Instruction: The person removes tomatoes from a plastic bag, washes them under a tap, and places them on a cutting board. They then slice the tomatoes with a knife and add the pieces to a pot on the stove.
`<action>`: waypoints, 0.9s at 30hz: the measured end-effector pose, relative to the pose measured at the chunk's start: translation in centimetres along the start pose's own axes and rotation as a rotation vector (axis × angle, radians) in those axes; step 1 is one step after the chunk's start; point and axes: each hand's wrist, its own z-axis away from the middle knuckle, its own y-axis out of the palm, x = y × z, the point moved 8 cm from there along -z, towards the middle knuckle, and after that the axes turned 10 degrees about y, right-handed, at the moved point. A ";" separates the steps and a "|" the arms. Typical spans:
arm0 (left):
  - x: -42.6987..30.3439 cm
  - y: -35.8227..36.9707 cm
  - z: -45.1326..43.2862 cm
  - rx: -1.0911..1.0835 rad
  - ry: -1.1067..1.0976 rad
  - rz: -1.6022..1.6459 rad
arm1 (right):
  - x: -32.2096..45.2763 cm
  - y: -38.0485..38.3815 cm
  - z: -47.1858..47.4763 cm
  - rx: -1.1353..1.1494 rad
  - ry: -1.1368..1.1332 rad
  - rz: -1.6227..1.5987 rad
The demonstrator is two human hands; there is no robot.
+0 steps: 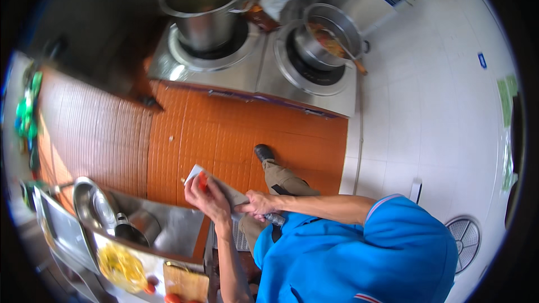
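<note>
My right hand point(260, 203) grips a cleaver, whose wrapped handle point(274, 219) sticks out below the fist. The broad metal blade point(232, 196) points up and to the left, over the floor. Against the blade's far end, my left hand point(207, 198) cups red cut food point(203, 182), probably tomato. Its fingers cover part of the blade and the food. On the counter at lower left lies a wooden cutting board point(190, 280), with red tomatoes point(173, 298) at its near edge.
Across the orange floor mat point(202, 134) stand two cookers; one bears a tall steel pot point(206, 29), the other a smaller pot point(313, 52) holding food and a ladle point(347, 52). A sink point(179, 227) with metal pans and yellow food in clear plastic point(122, 267) are left.
</note>
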 end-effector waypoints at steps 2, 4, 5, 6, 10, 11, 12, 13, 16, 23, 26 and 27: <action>-6.3 8.1 -3.8 0.148 0.151 0.111 | 1.3 -5.9 4.4 -0.095 -0.019 -0.229; -13.4 16.0 -7.2 0.268 0.351 0.197 | 4.4 -12.0 9.4 -0.204 -0.272 -0.343; -17.3 19.5 -8.9 0.313 0.468 0.247 | 5.8 -14.7 11.8 -0.259 -0.360 -0.407; -21.0 24.2 -9.7 0.390 0.518 0.307 | 6.3 -18.5 13.7 -0.292 -0.397 -0.510; -35.0 35.8 -14.6 0.472 0.731 0.566 | 9.8 -30.3 20.8 -0.511 -0.539 -0.807; -37.5 37.3 -15.5 0.461 0.772 0.590 | 11.1 -33.6 22.3 -0.554 -0.578 -0.833; -38.8 38.5 -16.4 0.441 0.726 0.593 | 12.2 -37.1 23.6 -0.600 -0.574 -0.881; -39.4 39.3 -17.1 0.443 0.659 0.586 | 13.9 -40.7 25.4 -0.727 -0.601 -0.781; -36.2 39.6 -16.5 0.585 0.335 0.661 | 16.4 -49.2 30.9 -1.384 -0.337 -0.208; -7.7 21.5 -5.0 0.408 -0.189 0.410 | 15.6 -51.2 35.6 -1.934 -0.316 0.233; 5.0 7.5 1.6 0.126 -0.282 0.276 | 15.8 -52.5 35.2 -1.907 -0.217 0.347; 9.1 2.8 4.0 0.103 -0.381 0.216 | 16.3 -53.8 35.2 -1.895 -0.169 0.388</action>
